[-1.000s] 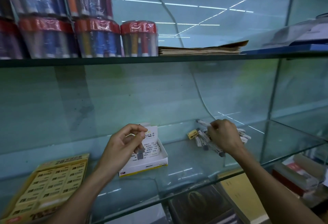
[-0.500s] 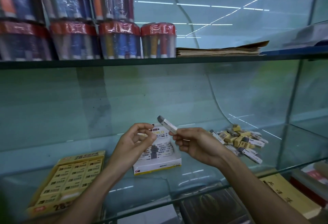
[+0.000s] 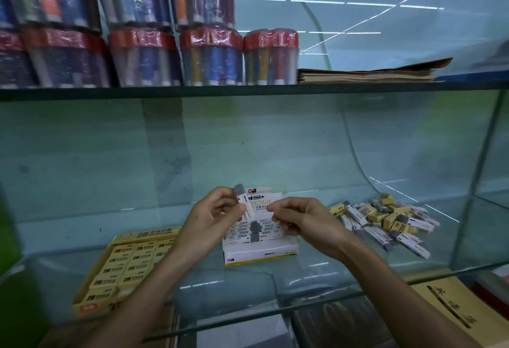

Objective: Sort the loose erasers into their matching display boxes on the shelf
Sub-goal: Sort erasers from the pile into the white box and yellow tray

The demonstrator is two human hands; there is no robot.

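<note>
My left hand [image 3: 212,218] pinches a white eraser with a grey tip [image 3: 239,191] and holds it upright above the white pencil-eraser display box [image 3: 259,254], which stands at the middle of the glass shelf [image 3: 303,287]. My right hand [image 3: 308,221] hovers just right of the eraser, over the box, with loosely curled fingers that hold nothing. A pile of loose white-grey and yellow erasers [image 3: 385,218] lies to the right on the shelf. A yellow 2B eraser display box [image 3: 91,303], nearly full, sits at the left front.
The upper shelf carries red-lidded tubs of pens [image 3: 270,58] and a stack of brown paper [image 3: 369,72]. A glass side panel [image 3: 484,182] closes the shelf on the right. Books lie under the glass shelf [image 3: 451,309].
My right hand picked a white-grey eraser from the pile, carried it left, and passed it to my left hand, which now pinches it over the white box.
</note>
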